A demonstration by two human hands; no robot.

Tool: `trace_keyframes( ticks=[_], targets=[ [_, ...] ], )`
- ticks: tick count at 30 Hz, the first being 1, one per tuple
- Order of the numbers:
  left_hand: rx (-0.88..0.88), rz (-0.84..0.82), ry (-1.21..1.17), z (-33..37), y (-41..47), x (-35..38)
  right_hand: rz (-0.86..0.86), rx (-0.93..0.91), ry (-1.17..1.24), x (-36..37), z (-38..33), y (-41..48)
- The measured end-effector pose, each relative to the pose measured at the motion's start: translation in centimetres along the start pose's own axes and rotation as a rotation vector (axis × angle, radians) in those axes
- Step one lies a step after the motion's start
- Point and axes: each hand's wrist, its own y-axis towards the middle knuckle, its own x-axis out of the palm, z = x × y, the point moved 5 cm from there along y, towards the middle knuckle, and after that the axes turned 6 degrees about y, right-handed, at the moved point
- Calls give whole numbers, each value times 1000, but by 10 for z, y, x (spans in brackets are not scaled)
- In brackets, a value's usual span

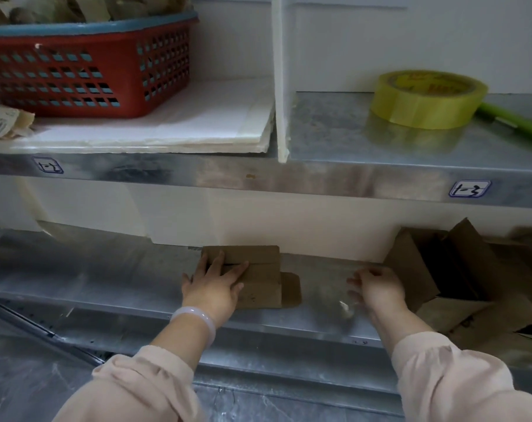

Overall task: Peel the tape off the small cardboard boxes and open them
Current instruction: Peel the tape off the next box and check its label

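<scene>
A small cardboard box (258,280) is lying flat on the lower metal shelf (106,269), close to the back wall, with one side flap sticking out to its right. The left hand (211,287) is pressing down on the box's left half, fingers straight and spread, gripping nothing; a pale bracelet (194,318) is sitting on that wrist. The right hand (377,289) is hovering over the shelf well to the right of the box, fingers curled and blurred, so I cannot tell whether it is pinching anything. Just beyond it, opened cardboard boxes (459,278) are piling up at the shelf's right end. On the upper shelf (335,175), a roll of clear yellowish tape (429,99) is resting beside a green stick (514,123). To the left, a red basket (85,71) holding brown scraps is standing on a white board (197,123).
</scene>
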Motion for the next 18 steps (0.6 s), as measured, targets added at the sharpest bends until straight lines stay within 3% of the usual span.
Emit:
trace_keyframes(
  ticks=[5,9,12,15,18],
  targets=[
    [-10,42,6,9,1,-7,-95,-282,-305,-2,-32,-15],
    [51,240,-38,31,-7,-22,-255,-303,-225,11,-34,-35],
    [193,428,-292,53,-26,-38,-341,-280,-248,19,-33,-47],
    [348,331,-473,85,-47,-46,-434,-262,-226,27,-32,-60],
    [316,326,-711,97,-53,-51,-536,-245,-93,35,-34,-73]
  ],
)
